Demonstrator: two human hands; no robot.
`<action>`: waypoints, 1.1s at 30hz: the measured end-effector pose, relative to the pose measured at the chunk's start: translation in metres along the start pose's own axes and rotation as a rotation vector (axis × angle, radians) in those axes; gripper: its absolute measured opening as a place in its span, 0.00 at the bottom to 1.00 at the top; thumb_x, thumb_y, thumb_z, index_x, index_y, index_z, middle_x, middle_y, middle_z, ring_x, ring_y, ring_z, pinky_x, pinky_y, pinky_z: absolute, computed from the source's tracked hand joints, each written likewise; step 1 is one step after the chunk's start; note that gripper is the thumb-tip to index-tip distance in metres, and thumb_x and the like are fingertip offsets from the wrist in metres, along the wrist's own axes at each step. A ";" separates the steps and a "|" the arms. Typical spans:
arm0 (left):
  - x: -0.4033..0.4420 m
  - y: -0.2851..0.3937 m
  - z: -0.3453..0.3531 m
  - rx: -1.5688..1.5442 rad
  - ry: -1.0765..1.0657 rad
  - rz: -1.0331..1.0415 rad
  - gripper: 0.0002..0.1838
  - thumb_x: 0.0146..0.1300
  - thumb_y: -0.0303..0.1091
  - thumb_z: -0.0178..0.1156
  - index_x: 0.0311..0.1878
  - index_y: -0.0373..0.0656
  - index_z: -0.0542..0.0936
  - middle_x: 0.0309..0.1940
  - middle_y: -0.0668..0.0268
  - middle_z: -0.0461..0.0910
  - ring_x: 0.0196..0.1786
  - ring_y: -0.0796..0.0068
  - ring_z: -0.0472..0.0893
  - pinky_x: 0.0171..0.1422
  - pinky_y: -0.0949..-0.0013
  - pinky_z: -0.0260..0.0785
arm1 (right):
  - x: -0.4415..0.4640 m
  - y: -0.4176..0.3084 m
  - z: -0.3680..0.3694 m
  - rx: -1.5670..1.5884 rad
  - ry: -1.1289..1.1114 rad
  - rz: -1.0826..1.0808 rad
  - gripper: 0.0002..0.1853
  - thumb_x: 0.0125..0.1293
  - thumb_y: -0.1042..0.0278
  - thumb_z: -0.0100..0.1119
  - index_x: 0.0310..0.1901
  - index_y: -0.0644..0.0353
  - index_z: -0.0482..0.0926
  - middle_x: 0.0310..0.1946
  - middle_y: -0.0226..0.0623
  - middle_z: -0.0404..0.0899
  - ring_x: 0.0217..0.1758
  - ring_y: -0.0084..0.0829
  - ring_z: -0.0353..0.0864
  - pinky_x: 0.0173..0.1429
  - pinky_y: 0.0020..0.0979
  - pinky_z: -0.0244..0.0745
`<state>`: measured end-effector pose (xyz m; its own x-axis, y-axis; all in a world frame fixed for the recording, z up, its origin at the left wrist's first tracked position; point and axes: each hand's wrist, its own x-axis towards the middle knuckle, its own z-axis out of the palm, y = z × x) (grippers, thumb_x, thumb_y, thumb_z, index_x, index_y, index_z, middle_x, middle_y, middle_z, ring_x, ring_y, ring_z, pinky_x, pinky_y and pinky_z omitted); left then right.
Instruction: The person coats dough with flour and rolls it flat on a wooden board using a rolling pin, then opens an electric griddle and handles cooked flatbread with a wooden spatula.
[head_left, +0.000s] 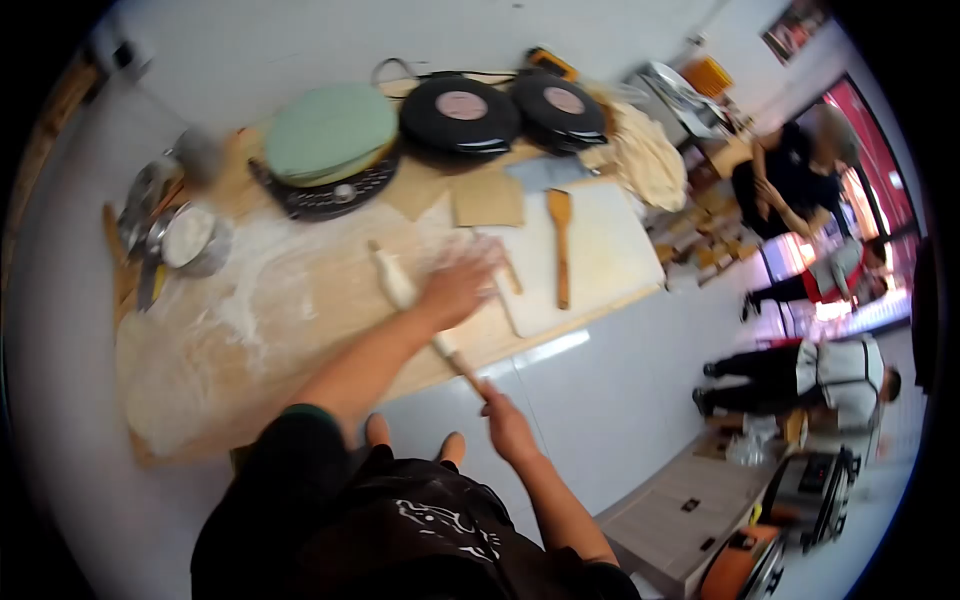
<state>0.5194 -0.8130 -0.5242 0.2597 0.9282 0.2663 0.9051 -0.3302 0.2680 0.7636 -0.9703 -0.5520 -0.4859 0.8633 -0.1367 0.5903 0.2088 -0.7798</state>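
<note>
My right hand [510,427] is closed around the near end of a wooden rolling pin [465,370], which slants across the front edge of the floured table. Pale dough [394,282] appears wrapped round the pin's middle. Above the pin is my left hand [462,284], blurred, its floury fingers spread by the white cutting board's edge; whether the palm touches the dough is hidden. A short thin stick [513,276] lies just beyond those fingers. On the white cutting board [610,240] rests a wooden spatula [561,245]. A pale round dough sheet [155,380] lies at the table's left end.
A green-lidded electric griddle [330,135] and two black round appliances [460,115] [558,108] line the back. Flour fills a metal bowl [188,238] at left. Several people stand on the right, beyond a low cabinet [690,505].
</note>
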 end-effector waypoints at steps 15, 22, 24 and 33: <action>-0.225 -0.099 -0.026 -1.469 0.479 -1.418 0.21 0.77 0.47 0.54 0.51 0.34 0.79 0.43 0.56 0.85 0.42 0.63 0.86 0.51 0.59 0.83 | 0.020 -0.060 0.110 0.152 -0.102 -0.376 0.29 0.76 0.78 0.50 0.76 0.60 0.62 0.49 0.52 0.77 0.48 0.49 0.80 0.52 0.42 0.79; -0.166 -0.101 -0.071 -1.418 0.302 -1.269 0.16 0.75 0.36 0.58 0.52 0.30 0.78 0.36 0.54 0.85 0.44 0.64 0.88 0.50 0.60 0.84 | 0.058 -0.025 -0.018 -0.447 0.036 -0.235 0.28 0.69 0.83 0.49 0.68 0.52 0.76 0.49 0.44 0.80 0.51 0.50 0.81 0.51 0.44 0.79; -0.122 -0.095 -0.082 -1.109 0.285 -1.057 0.17 0.75 0.37 0.58 0.58 0.34 0.77 0.45 0.53 0.85 0.53 0.62 0.86 0.58 0.57 0.80 | 0.049 -0.020 -0.026 -0.484 0.030 -0.288 0.28 0.69 0.82 0.51 0.69 0.52 0.77 0.48 0.43 0.81 0.49 0.48 0.81 0.50 0.42 0.80; -0.216 -0.094 -0.026 0.098 -0.303 0.041 0.42 0.63 0.45 0.67 0.78 0.44 0.63 0.80 0.54 0.59 0.82 0.54 0.58 0.86 0.46 0.45 | -0.017 -0.004 0.008 -0.375 -0.052 -0.356 0.28 0.65 0.83 0.54 0.66 0.55 0.78 0.45 0.47 0.80 0.48 0.50 0.82 0.52 0.44 0.80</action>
<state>0.3691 -0.9872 -0.5830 0.3720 0.9281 -0.0168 0.9160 -0.3641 0.1683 0.7645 -0.9893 -0.5512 -0.7243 0.6869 0.0597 0.5683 0.6437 -0.5125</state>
